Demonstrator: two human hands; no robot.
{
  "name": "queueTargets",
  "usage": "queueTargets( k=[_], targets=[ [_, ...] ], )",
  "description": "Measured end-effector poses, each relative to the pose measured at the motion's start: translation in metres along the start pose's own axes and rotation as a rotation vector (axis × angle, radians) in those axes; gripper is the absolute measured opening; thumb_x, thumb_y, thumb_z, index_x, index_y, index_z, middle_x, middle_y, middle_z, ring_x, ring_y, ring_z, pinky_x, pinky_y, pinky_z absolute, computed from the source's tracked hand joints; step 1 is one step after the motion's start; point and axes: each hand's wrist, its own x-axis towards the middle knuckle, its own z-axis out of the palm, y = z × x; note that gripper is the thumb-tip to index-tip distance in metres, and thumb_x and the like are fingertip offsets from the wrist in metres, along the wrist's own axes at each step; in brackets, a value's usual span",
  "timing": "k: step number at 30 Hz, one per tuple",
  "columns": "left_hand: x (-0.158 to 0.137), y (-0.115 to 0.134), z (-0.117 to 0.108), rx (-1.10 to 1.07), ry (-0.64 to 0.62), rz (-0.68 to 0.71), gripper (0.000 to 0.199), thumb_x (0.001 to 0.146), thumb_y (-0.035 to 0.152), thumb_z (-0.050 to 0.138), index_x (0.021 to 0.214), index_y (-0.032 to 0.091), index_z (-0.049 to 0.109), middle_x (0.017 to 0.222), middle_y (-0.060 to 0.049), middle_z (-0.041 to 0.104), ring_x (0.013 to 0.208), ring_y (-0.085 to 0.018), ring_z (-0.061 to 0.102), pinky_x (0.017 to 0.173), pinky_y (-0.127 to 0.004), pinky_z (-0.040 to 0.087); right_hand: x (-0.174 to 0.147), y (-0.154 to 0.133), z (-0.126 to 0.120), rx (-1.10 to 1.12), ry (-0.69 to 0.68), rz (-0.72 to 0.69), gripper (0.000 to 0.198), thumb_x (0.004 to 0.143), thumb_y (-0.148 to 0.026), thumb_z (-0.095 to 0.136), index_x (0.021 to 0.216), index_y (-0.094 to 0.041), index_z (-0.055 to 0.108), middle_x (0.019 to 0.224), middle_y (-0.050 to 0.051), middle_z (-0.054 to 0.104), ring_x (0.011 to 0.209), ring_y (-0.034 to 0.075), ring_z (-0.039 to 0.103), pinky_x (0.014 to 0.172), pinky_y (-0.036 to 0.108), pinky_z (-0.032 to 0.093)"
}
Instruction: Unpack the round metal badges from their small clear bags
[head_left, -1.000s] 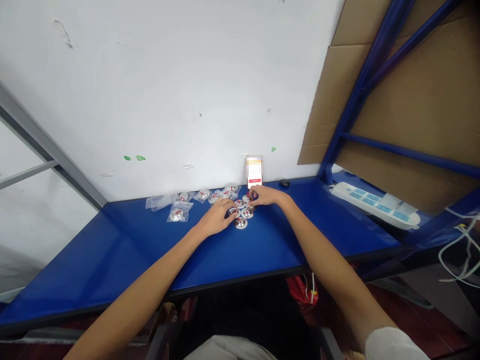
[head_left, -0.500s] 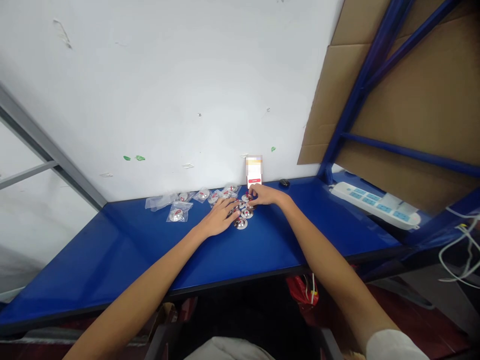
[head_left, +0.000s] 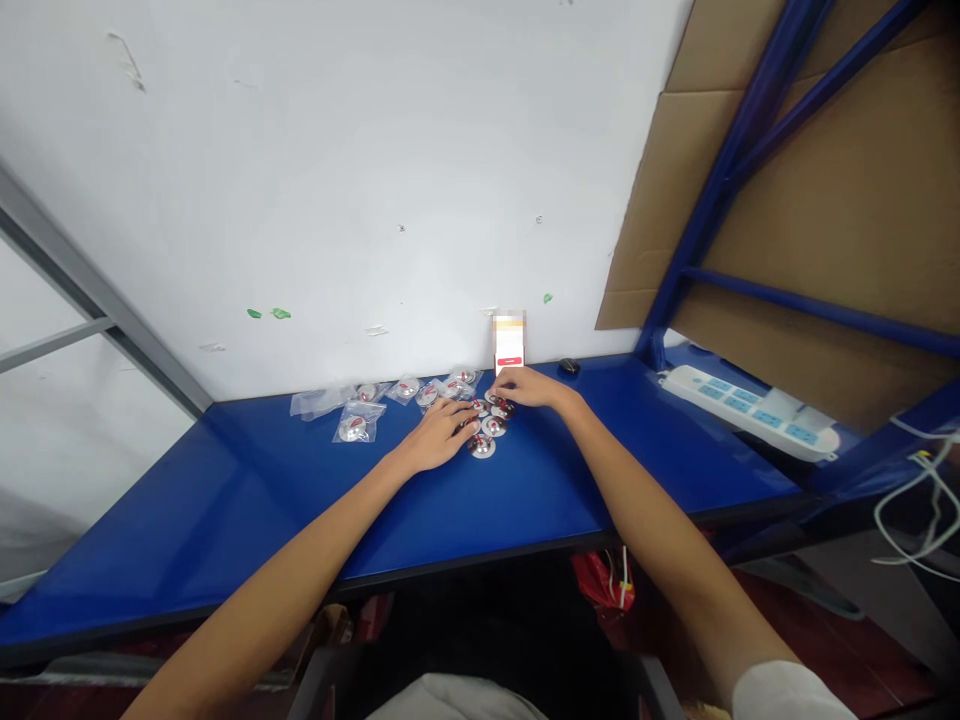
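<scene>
Several shiny round metal discs with red marks (head_left: pixel 481 446) lie in a cluster on the blue table (head_left: pixel 480 520). My left hand (head_left: pixel 439 436) rests at the left of the cluster, fingers stretched out and apart, with fingertips and thumb touching the discs there. From the right, my right hand (head_left: pixel 529 387) reaches over the top of the cluster. Its fingers are bent and pressed together at the edge of a disc (head_left: pixel 491 396), which they partly hide. Another disc (head_left: pixel 493 426) lies uncovered between the hands.
Left of the cluster, similar discs sit in clear plastic bags (head_left: pixel 352 428) along the wall. A phone with a lit screen (head_left: pixel 510 345) leans against the white wall. A small black object (head_left: pixel 569 367) lies to its right, and a white power strip (head_left: pixel 750 410) is farther right.
My right hand has shifted slightly left over the cluster, and its fingers have moved off the discs at the right, which now show more. My left hand has stayed nearly still.
</scene>
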Motion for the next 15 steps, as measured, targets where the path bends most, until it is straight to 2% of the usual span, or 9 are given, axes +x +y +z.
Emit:
queueTargets(
  k=[4,7,11,15],
  targets=[
    [0.0,0.001,-0.002,-0.017,0.001,-0.006,0.053,0.112,0.054,0.036,0.144,0.027,0.067,0.149,-0.008,0.062,0.138,-0.029,0.051,0.121,-0.051,0.039,-0.001,0.001,-0.001,0.011,-0.011,0.005,0.03,0.098,-0.038,0.061,0.106,-0.019,0.084,0.107,0.008,0.081,0.1,0.024,0.071,0.09,0.029,0.051],
    [0.0,0.002,-0.003,-0.02,-0.007,-0.016,0.054,0.111,0.054,0.035,0.144,0.026,0.067,0.151,-0.008,0.062,0.138,-0.03,0.051,0.12,-0.052,0.039,-0.002,0.0,-0.003,0.019,-0.026,0.008,0.028,0.094,-0.027,0.061,0.109,-0.021,0.085,0.112,0.006,0.081,0.106,0.025,0.071,0.094,0.029,0.051],
    [-0.001,0.004,-0.004,-0.027,-0.016,-0.029,0.055,0.111,0.055,0.036,0.145,0.026,0.067,0.151,-0.009,0.061,0.139,-0.031,0.05,0.12,-0.054,0.04,-0.003,-0.006,-0.008,0.07,-0.075,0.06,0.041,0.079,-0.01,0.062,0.11,-0.023,0.085,0.114,0.004,0.081,0.112,0.027,0.07,0.096,0.029,0.051],
    [0.0,0.003,-0.004,-0.027,-0.011,-0.02,0.054,0.111,0.054,0.036,0.145,0.026,0.067,0.151,-0.009,0.061,0.14,-0.031,0.05,0.121,-0.054,0.039,-0.005,-0.01,-0.011,0.055,-0.095,0.06,0.05,0.069,-0.007,0.067,0.113,-0.025,0.085,0.118,0.003,0.079,0.114,0.029,0.069,0.096,0.03,0.052]
  ],
)
